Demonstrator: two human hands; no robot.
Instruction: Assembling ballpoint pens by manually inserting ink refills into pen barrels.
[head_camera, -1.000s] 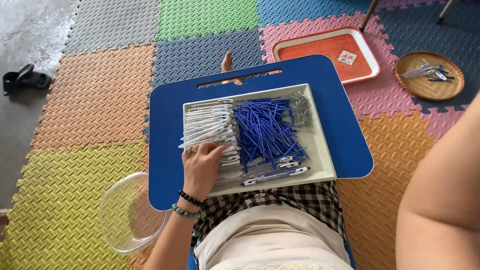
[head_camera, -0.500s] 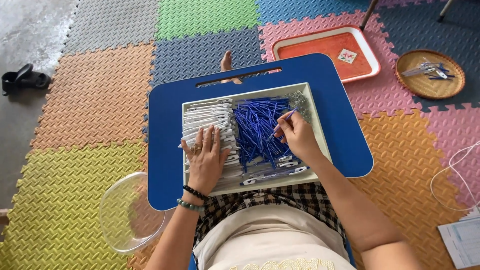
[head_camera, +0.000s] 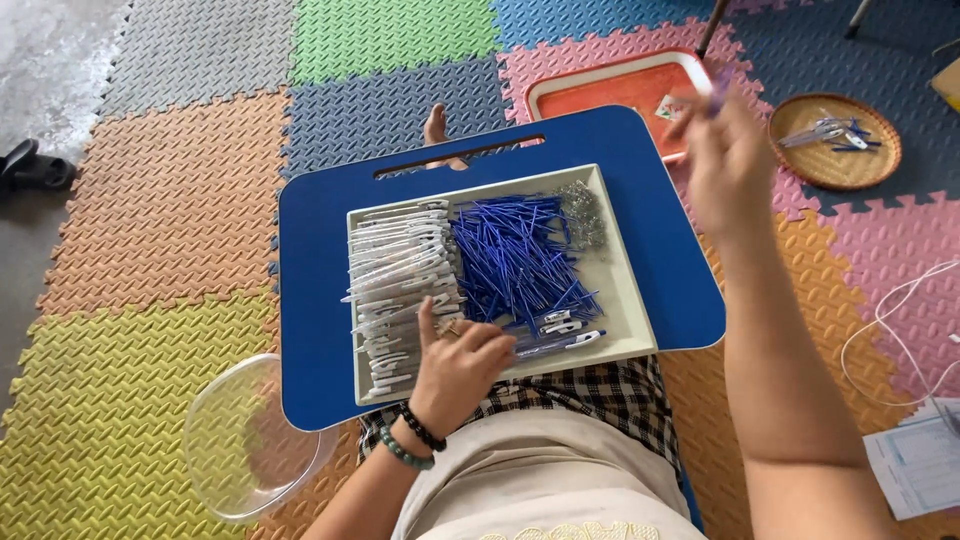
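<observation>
On the lap sits a blue lap board (head_camera: 320, 300) w/ a shallow cream tray (head_camera: 625, 300) on top. Tray holds white pen barrels (head_camera: 395, 270) stacked at 9 o'clock, a heap of blue refills (head_camera: 520, 260) in the middle, small metal springs (head_camera: 582, 215) at 1 o'clock, and a couple of finished pens (head_camera: 560, 335) along the 5 o'clock edge. Left hand (head_camera: 460, 365) is at the tray's 6 o'clock edge, index finger pointing up betw. the barrels and refills, other fingers curled in; can't tell if it pinches anything. Right hand (head_camera: 725, 160) is raised well above the board at 2 o'clock, motion-blurred, fingers loosely bunched; something thin may stick up from it, can't tell what. Round wicker basket (head_camera: 835, 170) w/ a few pens lies on the foam floor mat (head_camera: 180, 200) at 2 o'clock, an orange tray (head_camera: 600, 95) at 12, a clear plastic bowl (head_camera: 250, 440) at 7.
</observation>
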